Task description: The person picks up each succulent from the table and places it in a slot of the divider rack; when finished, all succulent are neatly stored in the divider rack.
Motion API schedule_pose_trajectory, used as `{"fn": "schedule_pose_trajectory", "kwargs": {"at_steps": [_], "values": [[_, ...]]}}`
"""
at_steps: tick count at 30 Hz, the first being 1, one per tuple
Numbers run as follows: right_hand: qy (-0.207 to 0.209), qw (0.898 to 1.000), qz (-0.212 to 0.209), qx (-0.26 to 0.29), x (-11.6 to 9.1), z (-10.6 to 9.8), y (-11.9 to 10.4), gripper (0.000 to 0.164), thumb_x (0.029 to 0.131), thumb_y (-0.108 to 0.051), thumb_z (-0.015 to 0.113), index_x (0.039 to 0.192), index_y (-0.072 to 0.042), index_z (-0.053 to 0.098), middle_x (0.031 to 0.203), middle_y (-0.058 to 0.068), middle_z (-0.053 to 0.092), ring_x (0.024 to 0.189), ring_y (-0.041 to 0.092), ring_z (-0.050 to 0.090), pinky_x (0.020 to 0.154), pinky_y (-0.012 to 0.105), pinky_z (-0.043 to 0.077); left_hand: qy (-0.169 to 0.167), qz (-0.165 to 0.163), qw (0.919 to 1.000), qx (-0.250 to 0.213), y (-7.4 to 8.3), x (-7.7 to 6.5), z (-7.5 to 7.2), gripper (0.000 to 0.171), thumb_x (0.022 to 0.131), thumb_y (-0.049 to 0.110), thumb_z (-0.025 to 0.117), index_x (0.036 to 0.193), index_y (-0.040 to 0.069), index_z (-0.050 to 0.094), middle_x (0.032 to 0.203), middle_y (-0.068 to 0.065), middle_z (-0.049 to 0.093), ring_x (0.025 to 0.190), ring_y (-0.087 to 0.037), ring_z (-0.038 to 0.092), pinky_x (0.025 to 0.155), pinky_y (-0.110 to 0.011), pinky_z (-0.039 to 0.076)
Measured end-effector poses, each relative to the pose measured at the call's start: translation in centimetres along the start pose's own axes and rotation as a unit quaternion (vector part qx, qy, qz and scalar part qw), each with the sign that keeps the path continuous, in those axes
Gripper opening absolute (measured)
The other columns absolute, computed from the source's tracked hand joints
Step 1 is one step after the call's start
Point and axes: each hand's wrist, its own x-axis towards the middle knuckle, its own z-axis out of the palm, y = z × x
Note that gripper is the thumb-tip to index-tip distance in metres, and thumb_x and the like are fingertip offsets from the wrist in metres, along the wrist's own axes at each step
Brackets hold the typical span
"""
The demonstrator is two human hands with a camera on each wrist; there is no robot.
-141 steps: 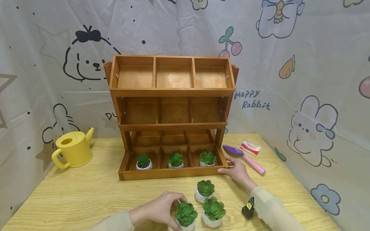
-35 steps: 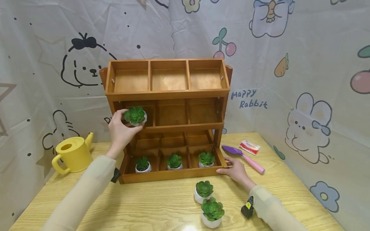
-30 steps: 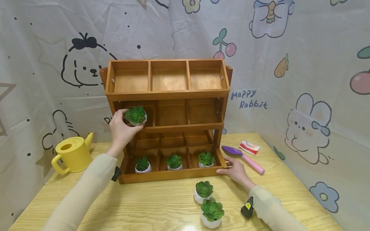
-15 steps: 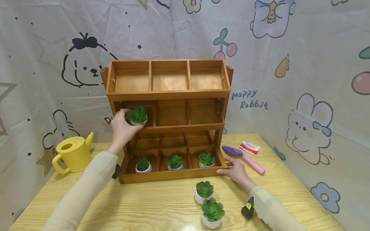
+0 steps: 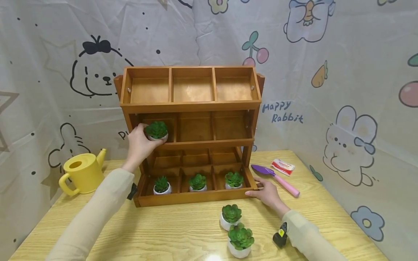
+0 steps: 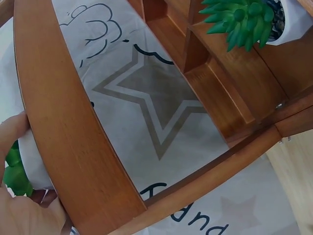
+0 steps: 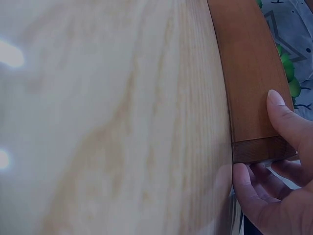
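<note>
My left hand [image 5: 139, 145] holds a potted succulent [image 5: 157, 129] between thumb and fingers at the left compartment of the middle tier of a brown wooden shelf [image 5: 192, 107]. In the left wrist view, the front board [image 6: 73, 117] of that tier covers part of the white pot [image 6: 35, 164]. My right hand [image 5: 268, 194] grips the lower right corner of the shelf. Seen from the right wrist, its thumb lies on the front board and the fingers [image 7: 257, 188] bend around the end. The bottom tier has a left succulent [image 5: 161, 185], a middle succulent [image 5: 197, 182] and a right succulent [image 5: 233, 180].
Two more potted succulents, a rear one [image 5: 230, 216] and a front one [image 5: 240, 240], stand on the wooden table [image 5: 169, 232]. A yellow watering can [image 5: 84, 173] is at left. Right of the shelf lie a purple-and-pink trowel [image 5: 277, 179] and a red-and-white packet [image 5: 282, 167].
My left hand has lifted the succulent from the table to the middle tier. Over the last second it shifts slightly right, into the left compartment. My right hand stays on the shelf corner.
</note>
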Motion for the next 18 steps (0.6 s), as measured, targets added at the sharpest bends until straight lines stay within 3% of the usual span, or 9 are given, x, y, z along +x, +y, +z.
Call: {"fn": "schedule_pose_trajectory", "kwargs": {"at_steps": [6, 18], "values": [[-0.002, 1.000, 0.003, -0.009, -0.03, 0.00, -0.02, 0.077, 0.072, -0.033, 0.084, 0.134, 0.000, 0.053, 0.117, 0.025, 0.064, 0.107, 0.037, 0.061, 0.086, 0.047, 0.052, -0.006, -0.019, 0.9996, 0.018, 0.16, 0.34, 0.04, 0.064, 0.072, 0.030, 0.081, 0.114, -0.010, 0.052, 0.109, -0.029, 0.058, 0.104, -0.046, 0.053, 0.092, -0.057, 0.041], [-0.003, 1.000, 0.003, -0.011, 0.11, 0.07, 0.15, 0.075, 0.073, -0.033, 0.083, 0.133, 0.000, 0.054, 0.118, 0.024, 0.064, 0.107, 0.036, 0.062, 0.086, 0.046, 0.052, -0.035, -0.050, 0.9975, 0.035, 0.63, 0.69, -0.01, 0.068, 0.074, 0.032, 0.078, 0.117, -0.011, 0.049, 0.110, -0.031, 0.057, 0.105, -0.047, 0.054, 0.087, -0.056, 0.048]]}}
